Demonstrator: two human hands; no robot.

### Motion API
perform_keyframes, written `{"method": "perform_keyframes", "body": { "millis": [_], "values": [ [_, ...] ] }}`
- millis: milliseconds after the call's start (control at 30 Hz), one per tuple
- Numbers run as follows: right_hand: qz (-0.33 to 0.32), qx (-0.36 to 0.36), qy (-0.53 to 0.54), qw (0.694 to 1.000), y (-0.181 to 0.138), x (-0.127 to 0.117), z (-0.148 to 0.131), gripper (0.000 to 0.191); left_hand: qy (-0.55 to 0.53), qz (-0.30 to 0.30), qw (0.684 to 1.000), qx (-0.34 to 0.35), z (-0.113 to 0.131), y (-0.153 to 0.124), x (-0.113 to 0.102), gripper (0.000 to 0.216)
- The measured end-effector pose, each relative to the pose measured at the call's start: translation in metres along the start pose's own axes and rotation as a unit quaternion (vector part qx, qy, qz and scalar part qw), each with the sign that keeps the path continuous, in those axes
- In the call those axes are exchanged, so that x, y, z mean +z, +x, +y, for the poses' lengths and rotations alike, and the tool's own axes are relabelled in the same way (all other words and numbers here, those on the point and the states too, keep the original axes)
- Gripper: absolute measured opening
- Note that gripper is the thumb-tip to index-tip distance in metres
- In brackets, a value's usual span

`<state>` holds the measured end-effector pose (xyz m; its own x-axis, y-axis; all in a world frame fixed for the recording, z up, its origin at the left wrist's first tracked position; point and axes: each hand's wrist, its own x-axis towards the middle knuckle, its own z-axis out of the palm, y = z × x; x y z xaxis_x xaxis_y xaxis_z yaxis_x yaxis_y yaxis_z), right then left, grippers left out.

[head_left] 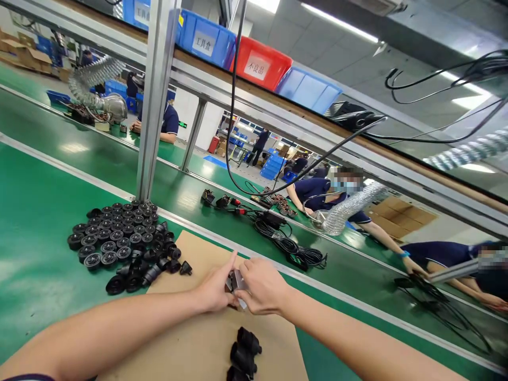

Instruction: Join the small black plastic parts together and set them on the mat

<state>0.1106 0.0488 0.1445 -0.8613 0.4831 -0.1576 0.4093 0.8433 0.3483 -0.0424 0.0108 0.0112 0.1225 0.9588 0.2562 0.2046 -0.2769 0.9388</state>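
A small, silvery-grey, flat-sided piece that looks like metal (238, 280) sits between the two hands, above a flat sheet of brown cardboard (178, 341). It should handle as light and stiff, more likely to slip on its smooth faces than to bend or break; its edges may be sharp, so opposite flat sides look the best hold. The piece lies at the inner side of the bare left hand (214, 288), below its one straight, raised digit; whether the other left fingers close on it cannot be told, as they are largely hidden. The bare right hand (265, 286) grips it from the other side, fingers curled over its upper part and thumb along its lower part, a pale corner showing beneath. Nearer the wearer, a row of stubby black cylindrical parts (243, 357) lies on the cardboard, apart from both hands.
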Motion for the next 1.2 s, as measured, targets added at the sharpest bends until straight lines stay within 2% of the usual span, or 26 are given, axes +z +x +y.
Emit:
{"method": "perform_keyframes", "body": {
  "millis": [67,133,200,233,300,367,400,567,700,867,1033,1200],
  "values": [
    [0.004,0.008,-0.002,1.0,-0.006,0.0,-0.003,0.042,0.005,-0.014,1.0,0.011,-0.001,-0.001,-0.003,0.144],
    [0.013,-0.008,-0.003,1.0,-0.012,-0.002,0.003,0.057,0.015,-0.01,1.0,0.02,-0.001,-0.001,-0.005,0.145],
    [0.041,-0.092,-0.035,0.994,-0.017,-0.003,0.016,0.072,0.023,-0.006,0.999,0.027,-0.002,-0.001,-0.006,0.148],
    [0.063,-0.159,-0.069,0.983,-0.018,-0.003,0.024,0.07,0.026,-0.005,0.999,0.026,-0.002,-0.001,-0.006,0.15],
    [0.118,-0.291,-0.144,0.938,-0.017,-0.003,0.039,0.049,0.035,-0.003,0.999,0.012,-0.004,0.0,-0.005,0.153],
    [0.159,-0.368,-0.187,0.897,-0.01,0.0,0.052,0.038,0.045,0.005,0.999,0.002,-0.008,0.002,-0.004,0.154],
    [0.17,-0.386,-0.188,0.887,-0.005,0.002,0.056,0.037,0.045,0.011,0.999,0.001,-0.011,0.003,-0.003,0.153],
    [0.147,-0.431,-0.134,0.88,0.02,0.009,0.061,0.037,-0.031,0.011,0.999,0.021,-0.021,0.01,-0.002,0.155],
    [0.125,-0.453,-0.11,0.876,0.027,0.008,0.057,0.035,-0.083,0.002,0.997,0.001,-0.017,0.01,-0.002,0.157],
    [0.111,-0.427,-0.085,0.893,0.026,0.011,0.052,0.034,-0.04,0.003,0.998,-0.051,-0.003,0.008,-0.003,0.154],
    [0.111,-0.409,-0.098,0.9,0.021,0.015,0.054,0.048,-0.01,0.007,0.999,-0.037,0.005,0.002,-0.005,0.149],
    [0.118,-0.4,-0.131,0.9,0.016,0.007,0.057,0.061,-0.011,0.002,1.0,-0.015,0.002,0.0,-0.008,0.153]
  ]
}}
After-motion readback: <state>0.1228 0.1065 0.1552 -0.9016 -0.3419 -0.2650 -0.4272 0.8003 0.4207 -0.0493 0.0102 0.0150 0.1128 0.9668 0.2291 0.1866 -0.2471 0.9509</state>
